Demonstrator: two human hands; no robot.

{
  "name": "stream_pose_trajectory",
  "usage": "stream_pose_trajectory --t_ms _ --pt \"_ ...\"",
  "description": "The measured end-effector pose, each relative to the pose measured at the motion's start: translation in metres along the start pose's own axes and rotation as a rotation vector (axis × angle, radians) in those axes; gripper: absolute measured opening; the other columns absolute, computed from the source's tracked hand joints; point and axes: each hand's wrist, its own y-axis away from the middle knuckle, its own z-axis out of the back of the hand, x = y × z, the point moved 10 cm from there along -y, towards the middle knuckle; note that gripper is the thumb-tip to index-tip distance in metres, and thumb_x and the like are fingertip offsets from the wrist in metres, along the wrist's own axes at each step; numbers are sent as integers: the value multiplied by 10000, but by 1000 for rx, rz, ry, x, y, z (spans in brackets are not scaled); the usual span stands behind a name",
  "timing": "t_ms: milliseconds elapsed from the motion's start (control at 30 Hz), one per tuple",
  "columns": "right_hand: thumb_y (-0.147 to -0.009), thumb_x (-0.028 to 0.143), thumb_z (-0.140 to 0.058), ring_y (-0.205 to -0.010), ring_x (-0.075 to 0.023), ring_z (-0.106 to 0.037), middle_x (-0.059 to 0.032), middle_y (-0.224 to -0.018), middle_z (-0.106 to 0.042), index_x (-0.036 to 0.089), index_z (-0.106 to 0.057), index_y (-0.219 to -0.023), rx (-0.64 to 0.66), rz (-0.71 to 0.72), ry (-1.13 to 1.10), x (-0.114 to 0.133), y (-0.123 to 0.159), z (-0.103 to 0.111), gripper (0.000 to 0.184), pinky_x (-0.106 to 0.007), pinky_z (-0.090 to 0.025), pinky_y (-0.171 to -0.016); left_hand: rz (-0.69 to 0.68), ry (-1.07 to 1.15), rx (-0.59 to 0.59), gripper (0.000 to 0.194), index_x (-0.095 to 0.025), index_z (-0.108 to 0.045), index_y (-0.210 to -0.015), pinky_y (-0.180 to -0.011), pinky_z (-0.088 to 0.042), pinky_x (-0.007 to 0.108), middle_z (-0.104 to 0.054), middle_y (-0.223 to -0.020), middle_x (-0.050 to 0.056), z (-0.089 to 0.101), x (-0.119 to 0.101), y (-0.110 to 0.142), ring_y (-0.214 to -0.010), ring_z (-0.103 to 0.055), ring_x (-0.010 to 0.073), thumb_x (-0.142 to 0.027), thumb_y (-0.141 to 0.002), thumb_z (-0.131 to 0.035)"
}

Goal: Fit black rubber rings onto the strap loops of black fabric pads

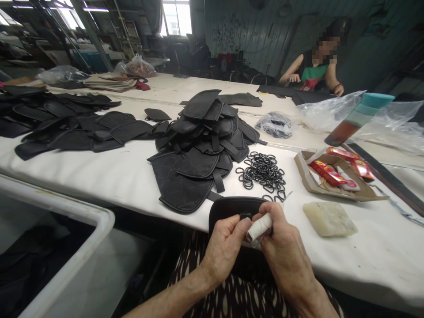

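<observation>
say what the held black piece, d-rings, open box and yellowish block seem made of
Held black piece: real or imitation leather, smooth with a soft sheen.
D-rings: probably metal, glossy black, judging by their glints; plastic possible.
Open box: matte brown cardboard, shown by its thin folded walls.
Yellowish block: perhaps wax, from its cloudy, semi-translucent look.

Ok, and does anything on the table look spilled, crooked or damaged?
Nothing looks clearly damaged or spilled. The teal-lidded bottle looks askew, slanting to the right in the picture, though lens distortion could explain that. The black rings lie loose beside the pile of black pieces, merely untidy.
</observation>
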Motion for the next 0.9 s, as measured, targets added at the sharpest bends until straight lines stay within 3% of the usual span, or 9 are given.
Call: stream_pose_trajectory --t_ms 133,267,333,400,467,600,900 --pt "-779 120 -461 -479 -120 -563 28 -645 -625 238 -452 -878 -3 49 -4 7 4 7 154 -196 -440 -431 20 28 7 349 -141 -558 -657 -572 -363 210 -491 -611 -21 1 -3 1 -594 -427 98 -397 -870 -455" --pt "-784 246 -585 -695 -185 -622 -41 -829 -652 228 -511 -961 -254 161 75 16 3 44 192 -284 -491 -597 91 187 60 320 -110 -623 -798 -691 -469 281 -631 -700 49 -2 1 0 -692 -592 164 -380 -865 -466" --pt "-778 253 -593 -795 -212 -617 -52 -912 -651 234 -512 -989 -196 113 70 7 -7 42 226 -330 -484 -673 114 252 95 330 -96 -625 -826 -718 -494 325 -661 -724 79 -4 3 -1 -699 -624 185 -386 -862 -471" --pt "-795 238 -562 -735 -180 -607 -20 -913 -650 247 -480 -924 -11 -4 -89 -8 -19 25 154 -304 -478 -633 131 280 114 340 -92 -628 -823 -718 -502 333 -673 -735 93 -5 5 -1 -683 -634 182 -391 -863 -471" --pt "-802 236 -551 -640 -137 -573 17 -857 -643 248 -431 -842 59 -96 -295 -16 -26 15 127 -254 -458 -568 167 296 115 342 -94 -632 -820 -690 -505 315 -678 -735 96 -4 9 -1 -668 -640 176 -394 -862 -474" --pt "-775 229 -598 -655 -114 -538 48 -792 -618 245 -419 -804 -54 -100 -437 -16 -31 21 182 -224 -433 -602 245 347 100 322 -102 -621 -814 -644 -505 286 -674 -728 89 -4 11 0 -642 -640 160 -395 -850 -493" --pt "-780 192 -597 -676 -106 -527 60 -804 -616 245 -416 -815 -17 -91 -453 -20 -30 18 192 -223 -415 -641 276 270 8 306 -115 -602 -930 -621 -518 303 -671 -709 78 2 5 -2 -627 -644 169 -392 -824 -530"
